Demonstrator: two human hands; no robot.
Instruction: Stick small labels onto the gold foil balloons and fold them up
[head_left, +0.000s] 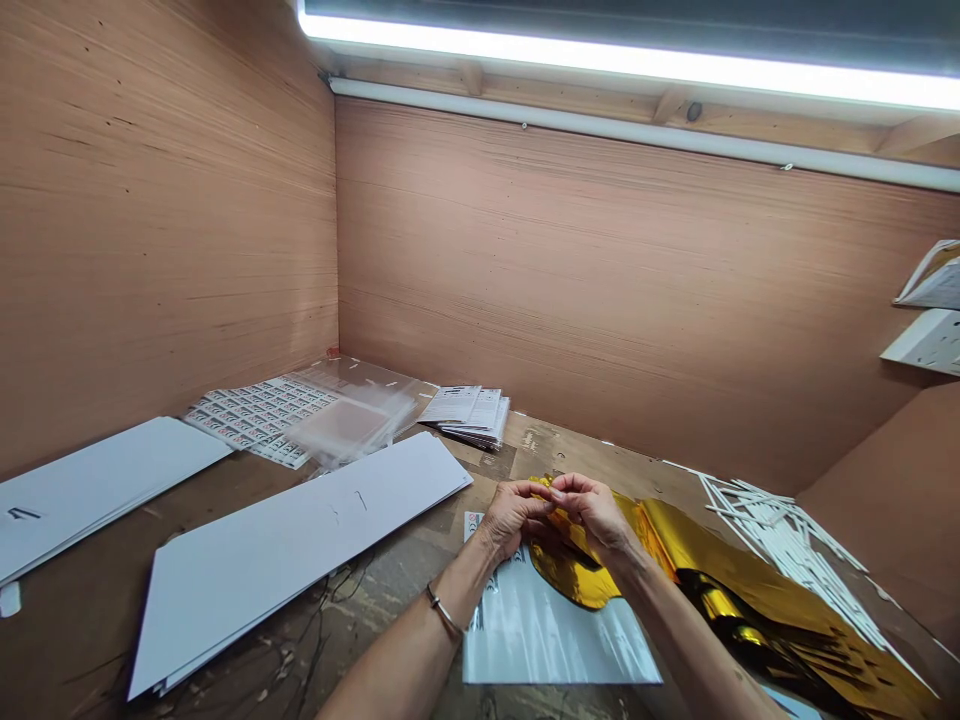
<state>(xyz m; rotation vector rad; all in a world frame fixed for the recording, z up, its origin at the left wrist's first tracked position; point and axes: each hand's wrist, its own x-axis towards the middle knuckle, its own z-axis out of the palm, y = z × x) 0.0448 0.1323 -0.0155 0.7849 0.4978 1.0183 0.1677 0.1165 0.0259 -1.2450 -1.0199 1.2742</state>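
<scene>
Worn wooden bench between pinkish plywood walls. Around the hands, long white card panels at nine o'clock, a printed label sheet and folded paper leaflets at eleven, shiny gold foil sheets at four, thin white plastic strips at two, all lying in piles. Left hand and right hand closed in a pinch on the foil's edge, above a glossy white bag.

Scuffed wooden bench top, stained, patched in places. Left: two stacks of long white card. Back corner: sheet of printed labels partly under clear plastic bags; printed leaflets just beside. Front right: gold foil lapping glossy white sheet; white strips beyond, possibly plastic.
</scene>
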